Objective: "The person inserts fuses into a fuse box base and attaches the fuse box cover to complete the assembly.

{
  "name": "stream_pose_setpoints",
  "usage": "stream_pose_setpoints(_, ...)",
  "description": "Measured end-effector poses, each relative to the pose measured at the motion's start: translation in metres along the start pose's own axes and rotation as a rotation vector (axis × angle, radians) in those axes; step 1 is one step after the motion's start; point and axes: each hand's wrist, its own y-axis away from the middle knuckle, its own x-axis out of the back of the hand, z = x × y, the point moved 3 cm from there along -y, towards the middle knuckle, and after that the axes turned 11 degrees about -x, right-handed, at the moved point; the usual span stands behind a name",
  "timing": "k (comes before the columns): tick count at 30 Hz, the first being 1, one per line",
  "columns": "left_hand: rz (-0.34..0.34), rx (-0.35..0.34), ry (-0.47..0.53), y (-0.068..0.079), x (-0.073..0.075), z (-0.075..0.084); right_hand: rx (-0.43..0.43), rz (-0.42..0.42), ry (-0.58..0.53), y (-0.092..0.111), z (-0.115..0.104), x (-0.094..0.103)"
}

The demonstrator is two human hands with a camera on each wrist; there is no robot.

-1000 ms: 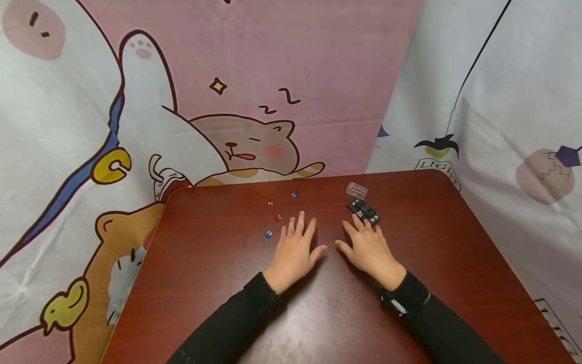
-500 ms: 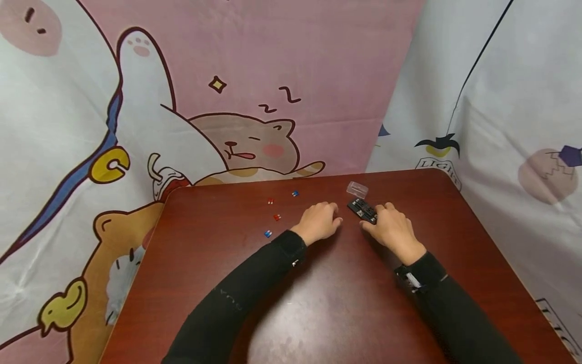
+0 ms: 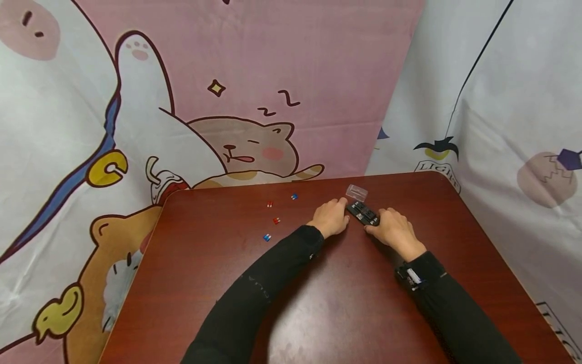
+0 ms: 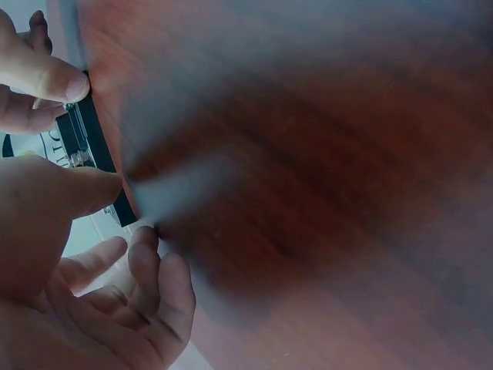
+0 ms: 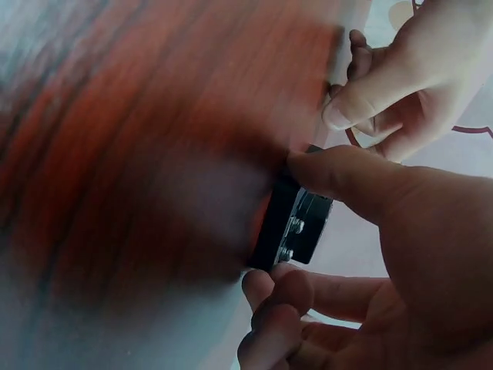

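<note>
A black fuse block (image 3: 362, 213) with metal contacts lies tilted on the table, between the two hands. My right hand (image 3: 396, 232) grips its right end, thumb (image 5: 323, 171) on one side and curled fingers on the other. At the opposite end my left hand (image 3: 331, 218) has its thumb (image 4: 96, 189) and curled fingers around the block's corner; the exact contact is partly hidden. Just behind the block sits a small clear plastic cover (image 3: 356, 192). Loose blade fuses lie left of the hands: red ones (image 3: 276, 221) (image 3: 270, 203) and blue ones (image 3: 267, 237) (image 3: 294, 196).
The brown wooden table (image 3: 191, 283) has its far edge just behind the fuses and cover. A printed cartoon cloth (image 3: 254, 60) hangs behind it and along both sides. Dark sleeves cover both forearms.
Both hands were spread flat over the table. The right hand has moved right and gripped the fuse block; the left hand has moved right to its other end, fingers now curled.
</note>
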Motion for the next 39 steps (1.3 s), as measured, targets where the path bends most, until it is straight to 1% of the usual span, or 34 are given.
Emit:
stream_pose_setpoints(2, -0.029, -0.008, -0.009, -0.01, -0.006, -0.004, 0.001, 0.004, -0.006, -0.002, 0.0, -0.001)
stream_pose_setpoints(6, -0.041, -0.046, -0.007, -0.036, -0.037, -0.023, 0.013, 0.055, -0.033, -0.002, -0.002, -0.003)
stream_pose_setpoints(7, -0.053, -0.049, 0.003, -0.041, -0.042, -0.027, 0.021, 0.066, -0.04, -0.001, -0.003, -0.004)
stream_pose_setpoints(9, -0.049, -0.061, 0.009, -0.046, -0.05, -0.033, 0.04, 0.087, -0.048, -0.001, -0.005, -0.006)
stream_pose_setpoints(12, -0.083, -0.074, -0.009, -0.036, -0.033, -0.024, 0.07, 0.106, -0.046, 0.002, -0.006, -0.006)
stream_pose_setpoints(16, -0.144, -0.101, -0.012, -0.014, 0.002, -0.006, 0.105, 0.123, -0.042, 0.005, -0.006, -0.004)
stream_pose_setpoints(19, -0.181, -0.108, -0.012, -0.004, 0.014, 0.0, 0.121, 0.116, -0.039, 0.006, -0.007, -0.003)
stream_pose_setpoints(23, -0.191, -0.115, -0.033, 0.006, 0.02, -0.001, 0.132, 0.087, -0.016, 0.006, -0.008, -0.003)
stream_pose_setpoints(27, -0.167, -0.147, -0.078, 0.02, 0.023, -0.005, 0.149, 0.054, 0.003, 0.008, -0.011, -0.006)
stream_pose_setpoints(29, -0.151, -0.161, -0.1, 0.029, 0.025, -0.009, 0.179, 0.039, 0.005, 0.009, -0.015, -0.008)
stream_pose_setpoints(31, -0.134, -0.164, -0.112, 0.039, 0.027, -0.013, 0.229, 0.029, -0.004, 0.01, -0.02, -0.01)
stream_pose_setpoints(35, -0.1, -0.146, -0.115, 0.059, 0.031, -0.025, 0.336, 0.023, -0.027, 0.01, -0.03, -0.015)
stream_pose_setpoints(39, -0.069, -0.122, -0.113, 0.08, 0.035, -0.036, 0.392, 0.004, -0.025, 0.012, -0.045, -0.019)
